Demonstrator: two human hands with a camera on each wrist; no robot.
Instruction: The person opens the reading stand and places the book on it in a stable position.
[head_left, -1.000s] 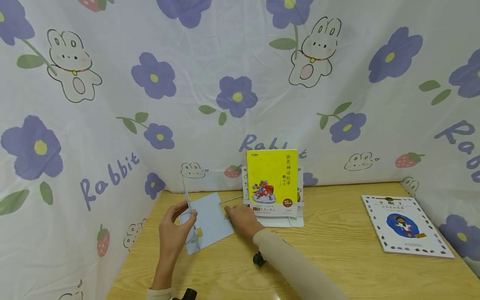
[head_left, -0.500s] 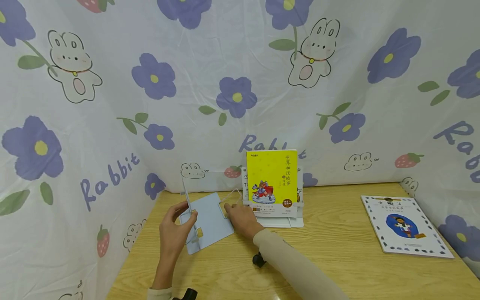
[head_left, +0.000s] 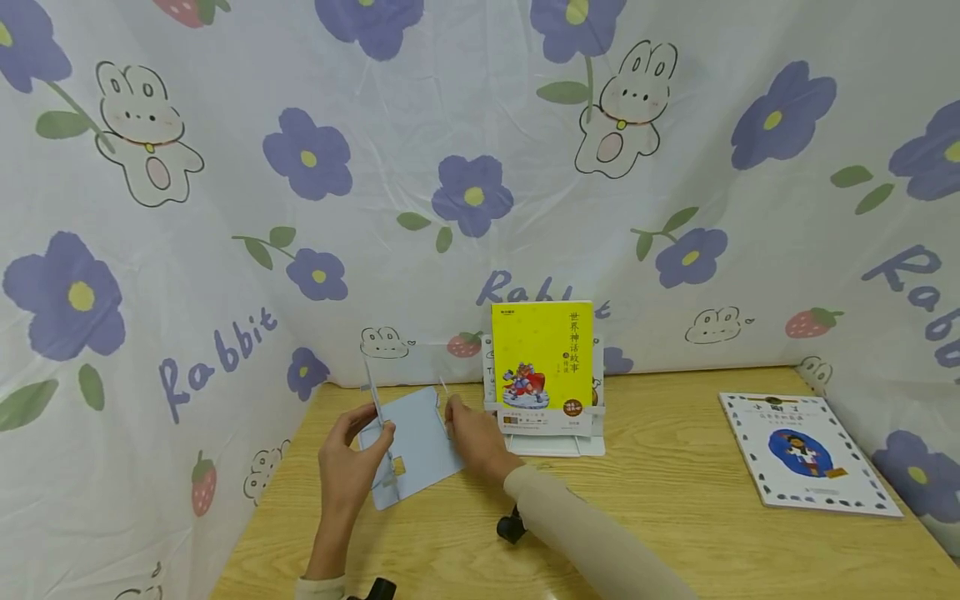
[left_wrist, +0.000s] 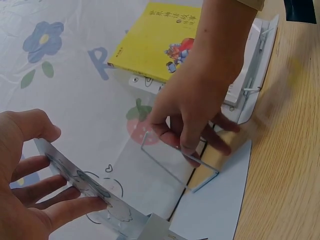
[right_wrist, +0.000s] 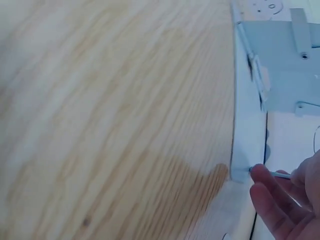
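A pale blue-grey metal book stand lies at the left of the table, its flat base plate [head_left: 423, 433] on the wood and its thin panel [left_wrist: 90, 185] raised upright. My left hand [head_left: 348, 458] grips that panel between thumb and fingers at its near side. Over the right edge of the base plate, my right hand [head_left: 477, 442] pinches the wire support [left_wrist: 166, 169], a bent metal loop hinged to the base. In the left wrist view the loop rises at an angle. Part of it is hidden behind the right fingers.
Close behind my right hand, a yellow book [head_left: 551, 350] leans on a second white stand [head_left: 594, 446]. A white picture book [head_left: 798, 487] lies flat at the table's right. A printed rabbit-and-flower cloth [head_left: 420, 275] hangs behind and at the sides.
The wire loop has swung from leaning right, towards the yellow book, up and leftward over the base. My right hand has shifted slightly up with it. The left hand stays put.
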